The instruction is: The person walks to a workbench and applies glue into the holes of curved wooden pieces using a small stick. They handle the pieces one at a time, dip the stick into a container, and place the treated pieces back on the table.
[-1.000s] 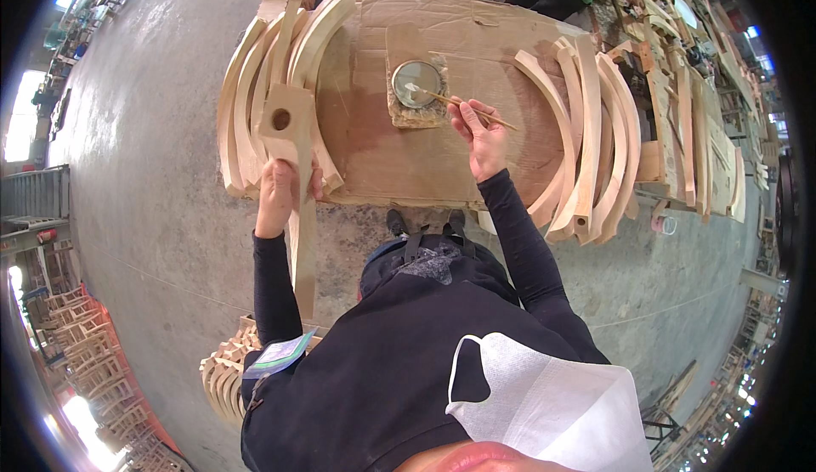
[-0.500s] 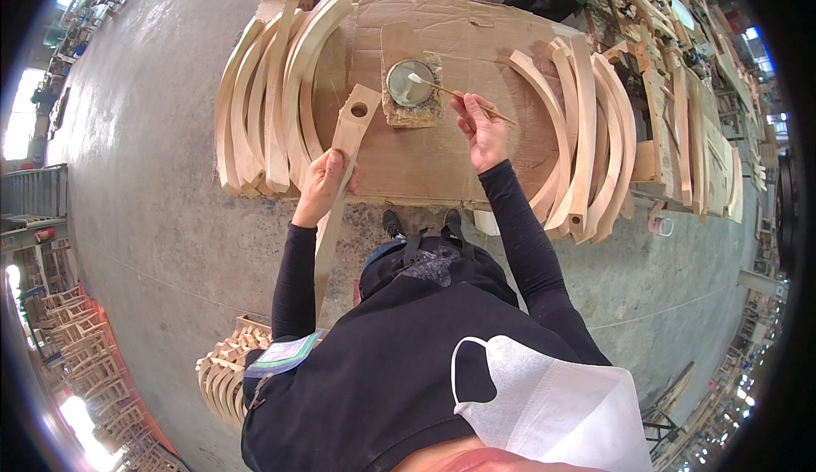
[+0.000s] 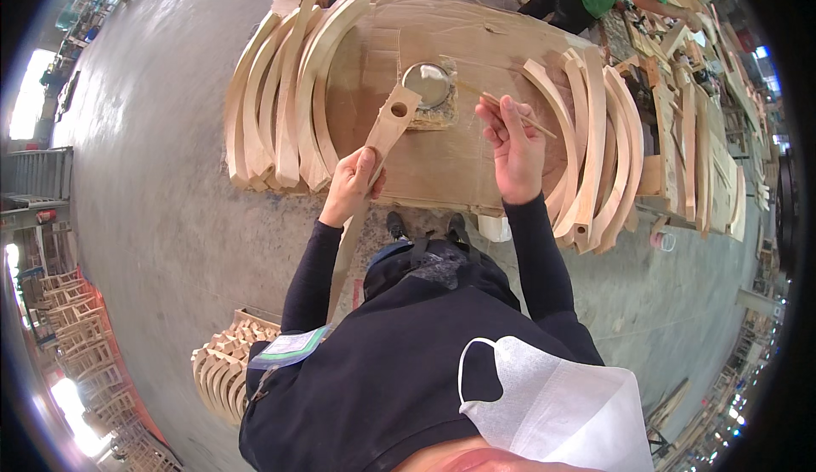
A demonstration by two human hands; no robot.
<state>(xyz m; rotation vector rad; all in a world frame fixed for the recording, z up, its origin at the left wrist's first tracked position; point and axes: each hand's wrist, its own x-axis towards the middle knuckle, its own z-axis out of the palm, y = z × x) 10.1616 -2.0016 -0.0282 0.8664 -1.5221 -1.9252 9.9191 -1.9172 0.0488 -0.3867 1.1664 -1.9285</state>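
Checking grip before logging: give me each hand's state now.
Left hand: closed on a long wooden piece with a hole.
Right hand: closed on a thin stick.

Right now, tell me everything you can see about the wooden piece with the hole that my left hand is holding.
The wooden piece is a long, flat, pale slat of bare, unfinished-looking wood, with a round hole near its squared top end. It slants from below the table edge up over the brown tabletop, its top end beside the round tin. The left hand grips it about midway; its lower end runs down past the person's dark sleeve.

left hand [image 3: 350, 185] gripping holed wooden piece [image 3: 379, 145], right hand [image 3: 512, 143] holding stick [image 3: 518, 115]
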